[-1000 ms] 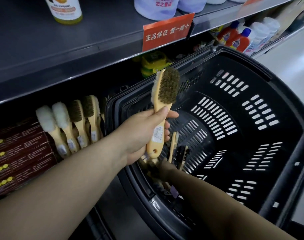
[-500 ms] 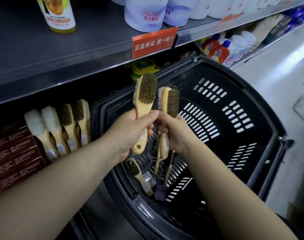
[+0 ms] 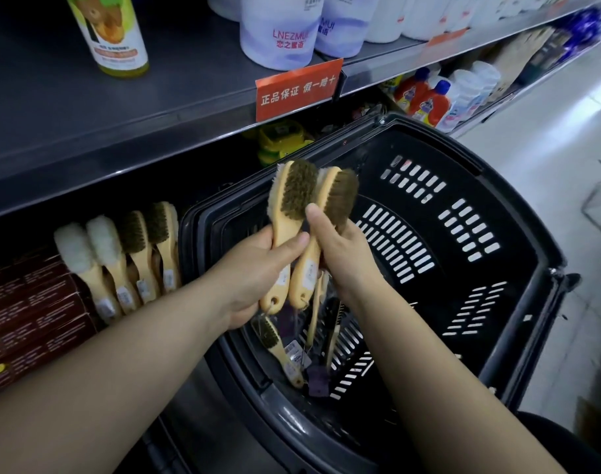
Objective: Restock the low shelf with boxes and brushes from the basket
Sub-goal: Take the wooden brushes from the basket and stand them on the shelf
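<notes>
Over the black plastic basket (image 3: 517, 234), my left hand (image 3: 254, 271) grips the handle of a wooden brush (image 3: 290, 196) with brown bristles. Right beside it, my right hand (image 3: 343, 254) holds a second wooden brush (image 3: 336, 196) by its neck, pressed against the first. More brushes (image 3: 278, 347) lie in the basket's bottom below my hands. On the low shelf to the left stands a row of brushes (image 3: 135, 254), two with white fleece heads, and next to them a stack of dark red boxes (image 3: 29, 313).
The grey upper shelf (image 3: 121, 131) overhangs the low shelf and carries bottles and white jugs (image 3: 278, 32), with an orange price tag (image 3: 297, 88) on its edge. Cleaner bottles (image 3: 429, 97) stand further right. The pale floor aisle (image 3: 548, 159) lies to the right.
My right hand lifted a second brush out of the basket and brought it up against the brush in my left hand. Both brushes now sit side by side.
</notes>
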